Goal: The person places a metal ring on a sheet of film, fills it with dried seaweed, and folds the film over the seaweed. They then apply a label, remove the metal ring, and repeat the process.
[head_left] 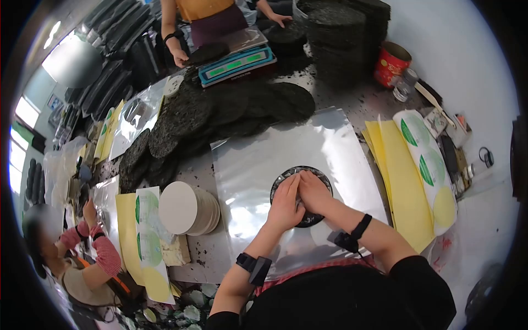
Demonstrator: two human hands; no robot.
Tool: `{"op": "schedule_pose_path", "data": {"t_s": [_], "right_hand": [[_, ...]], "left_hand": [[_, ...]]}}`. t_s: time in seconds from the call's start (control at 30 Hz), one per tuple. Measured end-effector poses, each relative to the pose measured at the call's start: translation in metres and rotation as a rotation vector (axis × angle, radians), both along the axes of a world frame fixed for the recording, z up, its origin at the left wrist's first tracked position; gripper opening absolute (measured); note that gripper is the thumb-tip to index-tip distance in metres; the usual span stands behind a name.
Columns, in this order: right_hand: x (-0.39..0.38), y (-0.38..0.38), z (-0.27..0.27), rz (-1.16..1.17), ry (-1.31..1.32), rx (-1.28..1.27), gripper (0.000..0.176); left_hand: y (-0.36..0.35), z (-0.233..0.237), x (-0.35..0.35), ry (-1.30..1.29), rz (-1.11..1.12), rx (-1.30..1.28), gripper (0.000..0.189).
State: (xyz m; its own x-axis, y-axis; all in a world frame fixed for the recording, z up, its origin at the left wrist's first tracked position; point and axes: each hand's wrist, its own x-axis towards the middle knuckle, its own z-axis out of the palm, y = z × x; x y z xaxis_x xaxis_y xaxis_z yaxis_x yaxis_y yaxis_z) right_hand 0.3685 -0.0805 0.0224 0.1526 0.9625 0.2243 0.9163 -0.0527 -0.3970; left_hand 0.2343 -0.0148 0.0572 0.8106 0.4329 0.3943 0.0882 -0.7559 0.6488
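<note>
My left hand (285, 202) and my right hand (315, 192) lie side by side on top of a round dark disc with a shiny rim (276, 183), their fingertips close together and pointing away from me. The fingers of each hand are together and lie flat, pressing on the disc. Beneath the disc is a large sheet of silver film (247, 170) spread on the table. A stack of round pale discs (184, 209) stands just left of the film. Beyond the film, dark round dried sheets (225, 110) overlap in a long row.
Yellow and printed sheets (399, 181) lie at right, with similar sheets (148, 242) at left. A scale (236, 65) stands beyond the dark row, near a co-worker's hands. A red tin (392, 65) and glass jar (405, 85) are back right. Another person sits at far left.
</note>
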Motion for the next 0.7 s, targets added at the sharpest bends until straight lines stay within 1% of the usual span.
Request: {"op": "schedule_pose_path", "data": {"t_s": [0.03,0.07,0.1,0.13,0.23,0.27,0.33,0.37,0.4,0.43,0.5,0.53,0.57,0.6,0.63,0.7], "right_hand": [[0.0,-0.002,0.002,0.025,-0.043,-0.069,0.035],[-0.002,-0.015,0.007,0.002,-0.027,0.004,0.039],[-0.005,-0.03,0.026,-0.014,-0.021,0.081,0.043],[-0.007,-0.039,0.037,-0.02,-0.02,0.157,0.047],[-0.014,-0.052,0.013,-0.034,-0.151,0.038,0.055],[-0.016,-0.047,0.009,-0.053,-0.186,-0.018,0.055],[-0.019,-0.049,-0.006,0.002,-0.099,-0.012,0.052],[-0.01,-0.058,-0.009,-0.008,-0.069,-0.005,0.051],[-0.008,-0.081,0.032,0.14,0.097,-0.057,0.043],[0.003,-0.104,0.022,0.241,0.166,0.189,0.031],[0.036,-0.16,0.047,-0.27,0.171,0.264,0.023],[0.077,-0.189,0.017,-0.576,0.028,0.433,0.024],[0.116,-0.221,0.018,-0.878,0.01,0.302,0.03],[0.144,-0.258,0.021,-1.016,-0.224,0.114,0.039],[0.167,-0.283,0.014,-1.108,-0.515,0.002,0.041],[0.21,-0.313,-0.004,-1.067,-0.739,-0.126,0.039]], "left_hand": [[-0.001,-0.003,-0.002,0.045,-0.014,-0.002,0.056],[0.001,-0.009,-0.002,0.086,-0.027,-0.002,0.058],[0.006,-0.017,0.003,0.118,-0.033,0.002,0.06],[0.008,-0.022,0.006,0.2,-0.043,0.056,0.06],[-0.002,-0.028,0.011,0.269,-0.066,0.328,0.062],[-0.002,-0.028,0.011,0.324,-0.058,0.305,0.065],[-0.003,-0.026,0.003,0.348,-0.043,0.286,0.065],[-0.005,-0.026,0.005,0.341,-0.071,0.286,0.065],[-0.01,-0.025,0.004,0.36,-0.054,0.3,0.067],[-0.014,-0.023,-0.004,0.384,-0.036,0.316,0.069],[-0.018,-0.02,-0.017,0.43,-0.034,0.326,0.067],[-0.017,-0.022,-0.016,0.428,-0.05,0.337,0.067],[-0.016,-0.023,-0.018,0.438,-0.057,0.341,0.066],[-0.015,-0.024,-0.016,0.447,-0.055,0.345,0.066],[-0.014,-0.023,-0.013,0.452,-0.065,0.341,0.066],[-0.01,-0.021,-0.007,0.474,-0.068,0.332,0.065]]}}
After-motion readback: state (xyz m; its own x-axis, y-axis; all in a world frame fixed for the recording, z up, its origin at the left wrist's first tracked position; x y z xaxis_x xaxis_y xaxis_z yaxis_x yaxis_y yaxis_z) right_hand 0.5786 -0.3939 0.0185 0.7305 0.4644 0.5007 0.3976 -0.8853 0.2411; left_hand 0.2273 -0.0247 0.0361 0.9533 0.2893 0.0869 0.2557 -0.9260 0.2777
